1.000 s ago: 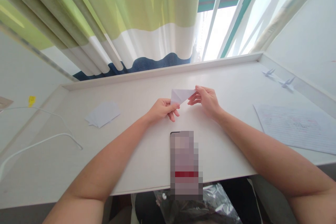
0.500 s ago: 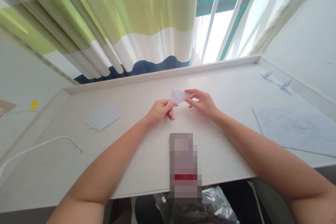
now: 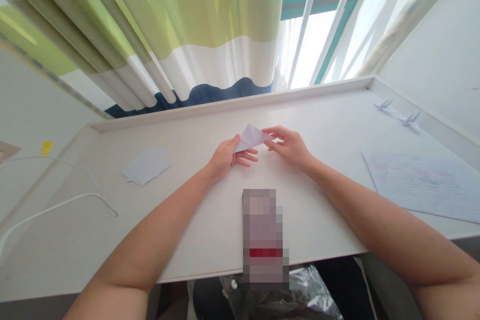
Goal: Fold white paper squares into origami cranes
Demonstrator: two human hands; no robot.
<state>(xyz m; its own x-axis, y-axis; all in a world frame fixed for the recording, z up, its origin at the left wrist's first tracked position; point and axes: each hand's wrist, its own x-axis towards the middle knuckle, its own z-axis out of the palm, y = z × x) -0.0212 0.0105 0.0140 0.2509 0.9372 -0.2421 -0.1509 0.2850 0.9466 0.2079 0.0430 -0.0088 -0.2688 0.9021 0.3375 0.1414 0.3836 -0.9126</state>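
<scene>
A folded piece of white paper (image 3: 250,136) is held between my two hands above the middle of the desk. My left hand (image 3: 233,154) grips its left corner, thumb on top and the other fingers stretched out beneath. At the paper's pointed right end, the thumb and fingers of my right hand (image 3: 287,144) pinch it. Part of that right tip is hidden by the fingers. Creases run across the paper's face.
White paper sheets (image 3: 147,166) lie fanned on the left, near a white cable (image 3: 75,197). Two folded paper cranes (image 3: 411,121) stand at the back right. Written sheets (image 3: 420,182) lie at right. A pixelated object (image 3: 262,230) lies at the front edge of the desk (image 3: 198,240).
My left hand's fingers have uncurled and spread under the paper, and its thumb has moved up along the left edge. The paper has tilted slightly; my right hand keeps its pinch.
</scene>
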